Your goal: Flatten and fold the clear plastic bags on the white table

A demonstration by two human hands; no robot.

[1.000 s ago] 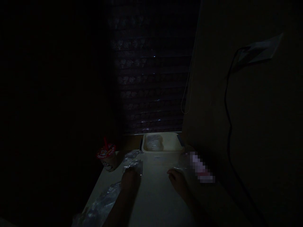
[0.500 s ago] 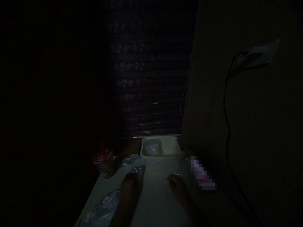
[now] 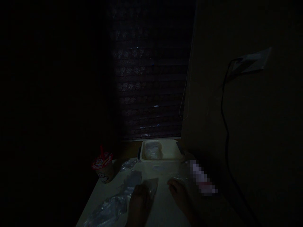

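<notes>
The scene is very dark. My left hand [image 3: 140,199] rests on the pale table [image 3: 161,201], lying on a small clear plastic bag [image 3: 151,184]. More crumpled clear plastic [image 3: 106,209] lies to its left. My right hand [image 3: 178,190] lies on the table near the right edge, touching another clear plastic piece [image 3: 180,176]. The fingers of both hands are too dark to make out.
A white tray [image 3: 172,149] with a clear bag inside stands at the table's far end. A red-lidded cup with a straw [image 3: 103,167] stands far left. A blurred-out object [image 3: 202,178] lies at the right. Behind are a window blind [image 3: 151,78] and a wall with a cable [image 3: 224,104].
My left hand has moved right and toward me, and a clear bag now lies under it. The right hand has stayed put. The view tilted slightly up.
</notes>
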